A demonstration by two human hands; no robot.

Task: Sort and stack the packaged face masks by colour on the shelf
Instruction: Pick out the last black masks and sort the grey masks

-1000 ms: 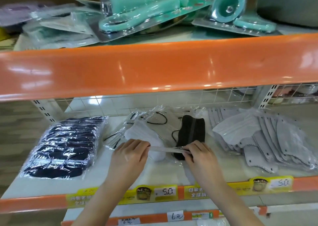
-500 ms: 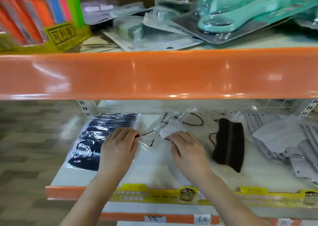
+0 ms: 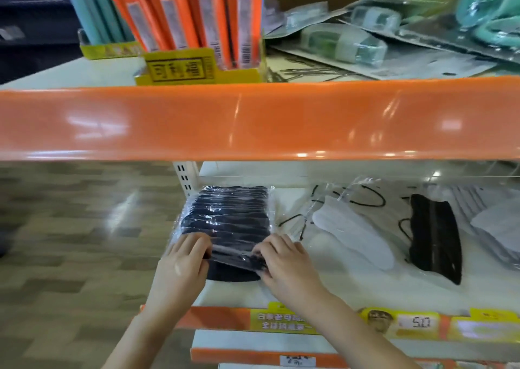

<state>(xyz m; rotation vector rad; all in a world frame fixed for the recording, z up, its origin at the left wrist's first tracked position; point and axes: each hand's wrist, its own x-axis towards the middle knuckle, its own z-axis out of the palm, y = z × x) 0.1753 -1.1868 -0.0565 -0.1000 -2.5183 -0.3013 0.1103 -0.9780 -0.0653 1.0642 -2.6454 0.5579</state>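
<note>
Hands first: your left hand (image 3: 183, 264) and right hand (image 3: 284, 261) both rest on the near end of the dark pile (image 3: 228, 222), the stack of navy masks in shiny wrap. That pile sits at the left end of the shelf (image 3: 351, 287), and its long side runs from 6 o'clock up to 12 o'clock, away from you. Your left hand is at the pile's 7 o'clock corner and your right hand is at its 5 o'clock corner, so both are just as near. Each hand lies palm down with the fingers bent over the clear wrap, and they seem to pinch a thin pack at the front edge. Blur hides the fingertips, so you cannot be sure how tight the pinch is. Your wrists come up from 6 o'clock, and your arms spread apart like a V. I think you are laying a dark pack on top of its own colour and pressing it flat. At 3 o'clock from your right hand lies a white mask (image 3: 351, 236) in a loose bag, just beside the pile. Past it, still at 3 o'clock, lies a black mask (image 3: 433, 236), and it is well apart from the pile. My guess is that your right hand goes there next, since it is the nearer one. Grey masks (image 3: 495, 228) fan out at the far right edge.
</note>
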